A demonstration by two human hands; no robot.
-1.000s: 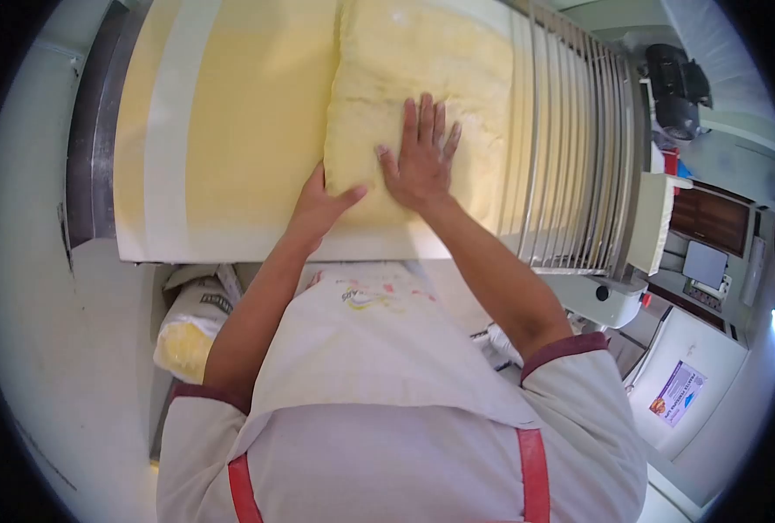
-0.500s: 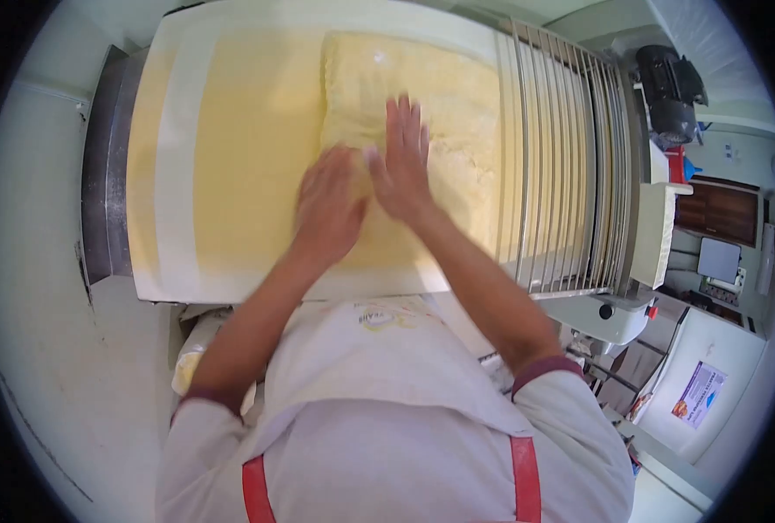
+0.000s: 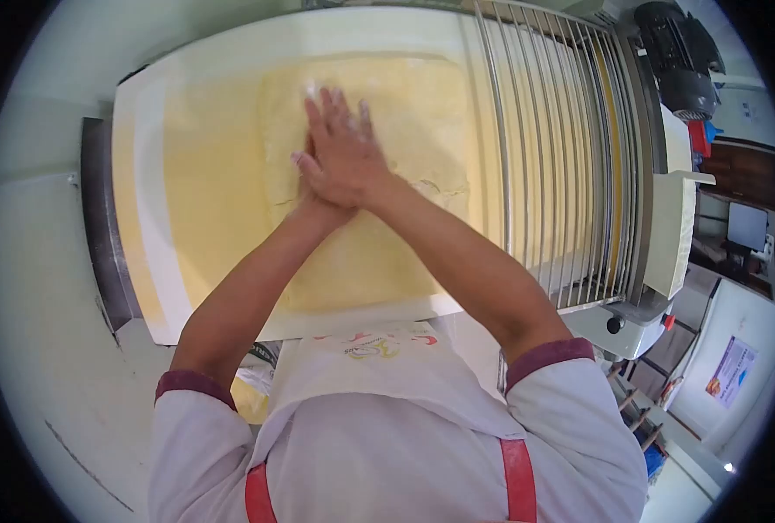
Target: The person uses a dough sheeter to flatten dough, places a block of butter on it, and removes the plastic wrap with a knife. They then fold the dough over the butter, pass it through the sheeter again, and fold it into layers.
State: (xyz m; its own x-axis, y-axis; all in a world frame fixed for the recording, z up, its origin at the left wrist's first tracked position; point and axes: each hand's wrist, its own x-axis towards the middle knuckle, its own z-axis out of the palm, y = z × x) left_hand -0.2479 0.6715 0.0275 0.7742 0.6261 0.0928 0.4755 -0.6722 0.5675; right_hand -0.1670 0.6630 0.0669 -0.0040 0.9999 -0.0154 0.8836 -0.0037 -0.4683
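A wide, pale yellow slab of dough [image 3: 379, 261] lies on the belt, with a ragged crease across its middle right. My right hand [image 3: 346, 157] lies palm down over my left hand [image 3: 319, 209], fingers stretched out and slightly blurred, thumb to the left. Both hands are over the left middle of the slab. Of the left hand only the back part near the wrist shows; its fingers are hidden beneath the right one. No tool shows in the right hand.
The slab rests on a pale belt [image 3: 148, 218] with yellowish areas. A metal bar guard [image 3: 544, 166] covers its right end, beside a dark motor [image 3: 679, 65]. A dark metal edge [image 3: 104, 218] is at the left. A red knob [image 3: 669, 322] is at lower right.
My hands were side by side on the dough; now the right lies over the left. The slab appears further left and lower in view, and the camera view has shifted.
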